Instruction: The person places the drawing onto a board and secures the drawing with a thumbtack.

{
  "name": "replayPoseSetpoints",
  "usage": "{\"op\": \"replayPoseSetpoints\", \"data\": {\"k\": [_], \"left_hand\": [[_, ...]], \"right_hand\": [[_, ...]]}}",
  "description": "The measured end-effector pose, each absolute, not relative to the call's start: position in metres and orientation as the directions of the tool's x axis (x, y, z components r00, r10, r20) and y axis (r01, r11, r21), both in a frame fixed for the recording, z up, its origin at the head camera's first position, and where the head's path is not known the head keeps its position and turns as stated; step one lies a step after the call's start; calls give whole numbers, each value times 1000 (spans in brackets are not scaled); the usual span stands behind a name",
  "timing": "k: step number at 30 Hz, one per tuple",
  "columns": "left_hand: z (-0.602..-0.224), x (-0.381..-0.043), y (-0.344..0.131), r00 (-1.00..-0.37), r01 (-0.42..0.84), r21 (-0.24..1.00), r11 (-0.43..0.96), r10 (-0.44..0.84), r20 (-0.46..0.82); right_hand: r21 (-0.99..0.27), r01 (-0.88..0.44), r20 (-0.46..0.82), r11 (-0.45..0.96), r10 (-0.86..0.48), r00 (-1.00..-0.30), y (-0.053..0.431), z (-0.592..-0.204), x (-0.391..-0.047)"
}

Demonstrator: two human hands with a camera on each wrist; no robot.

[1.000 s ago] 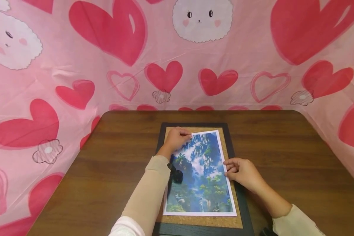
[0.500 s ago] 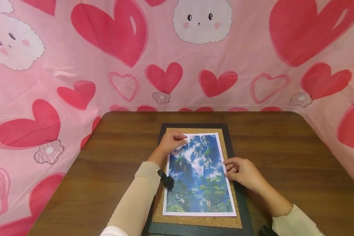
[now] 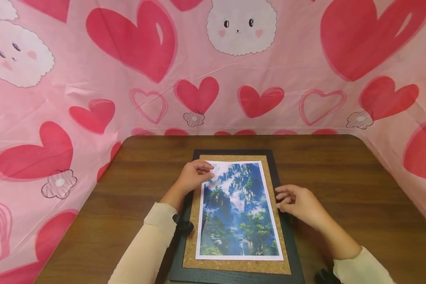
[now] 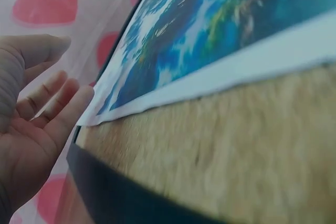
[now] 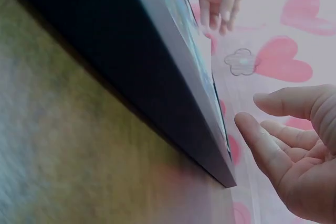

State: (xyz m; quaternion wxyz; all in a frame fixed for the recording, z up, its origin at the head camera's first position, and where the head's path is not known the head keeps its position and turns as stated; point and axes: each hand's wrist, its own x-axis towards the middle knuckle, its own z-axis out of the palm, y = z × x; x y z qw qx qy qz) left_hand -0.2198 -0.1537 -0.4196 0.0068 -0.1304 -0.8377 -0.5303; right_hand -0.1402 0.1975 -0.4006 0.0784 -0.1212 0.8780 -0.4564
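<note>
A printed landscape picture with a white border lies on the cork panel of a black-framed board. My left hand hovers at the picture's upper left corner, fingers loosely bent with a gap to the thumb. In the left wrist view, nothing sits between the thumb and fingers of that left hand, and the paper's corner curls up slightly. Past the frame's right side is my right hand, relaxed and holding nothing. The right wrist view shows the right hand's thumb and fingers apart beside the frame.
The board rests on a dark brown wooden table. Behind and to both sides hangs a pink curtain printed with hearts. Black wrist cameras are strapped below both hands.
The left hand has moved left from the picture's top edge to its upper left corner, letting go of the paper. The right hand has drawn off the picture's right edge.
</note>
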Motion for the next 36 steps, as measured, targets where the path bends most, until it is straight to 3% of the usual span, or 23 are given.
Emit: {"op": "replayPoseSetpoints", "data": {"k": [8, 15, 28, 36], "left_hand": [[-413, -202, -169, -950, 300, 858, 417, 210, 231], [-412, -187, -185, -935, 350, 839, 417, 209, 286], [-405, -158, -219, -970, 240, 838, 491, 146, 192], [-404, -147, -240, -974, 228, 844, 486, 110, 200]], "right_hand": [[-772, -214, 73, 598, -252, -965, 208, -392, -143], [-787, -192, 91, 586, -198, -976, 218, -387, -143], [-800, -275, 229, 534, -152, -962, 246, -384, -136], [-815, -298, 281, 498, -110, -953, 265, -385, -132]]}}
